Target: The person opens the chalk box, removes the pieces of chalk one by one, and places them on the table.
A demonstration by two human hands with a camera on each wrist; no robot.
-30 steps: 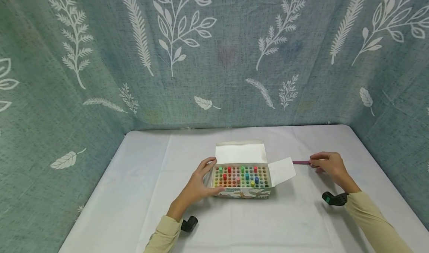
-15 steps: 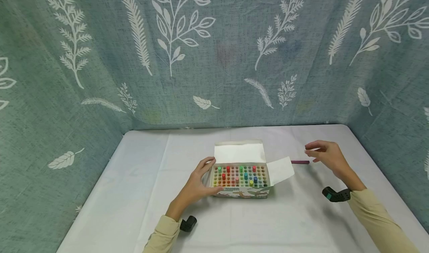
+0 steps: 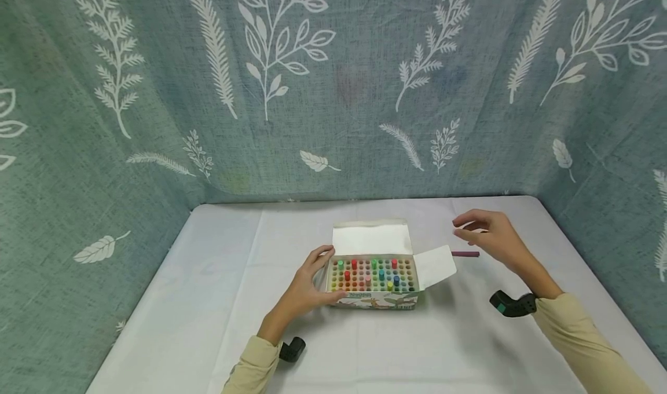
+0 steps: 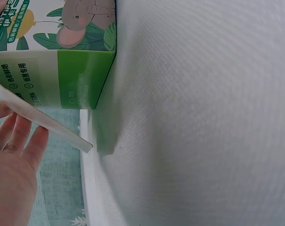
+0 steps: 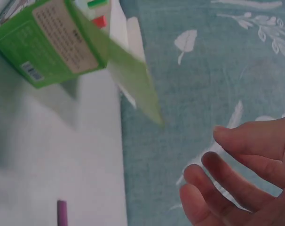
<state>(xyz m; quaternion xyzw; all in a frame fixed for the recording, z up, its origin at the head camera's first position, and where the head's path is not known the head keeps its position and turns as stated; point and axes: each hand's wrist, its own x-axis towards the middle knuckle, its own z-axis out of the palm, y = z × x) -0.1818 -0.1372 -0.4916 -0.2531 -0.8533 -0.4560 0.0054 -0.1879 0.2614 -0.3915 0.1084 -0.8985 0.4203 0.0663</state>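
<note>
The left end of the box [image 3: 375,300] is held by the left grip [image 3: 306,287], the thumb being laid along its near face and the fingers set behind a left end flap [image 4: 62,131]. Just to the right of that grip, the box is stood upright on the counter [image 3: 229,237], its lid [image 3: 372,240] raised at the far side and its grid of round holes exposed, with a few coloured sticks [image 3: 347,275] poking up. By its look it is made of thin card, light and easily dented, so it is best steadied by the end walls with little squeeze. Farther right, a white flap [image 3: 435,266] is splayed outward; being thin, it would be bent by any pull. Next, a purple stick [image 3: 465,254] is seen lying on the counter, to the near side of the right grip [image 3: 494,234] and apart from the box. It is judged light, stiff and brittle, perhaps dusty, so it should be pinched gently near its middle lest it be snapped. At far right, nothing is held by the right grip, which is raised above the counter with its fingers loosely bent and parted
</note>
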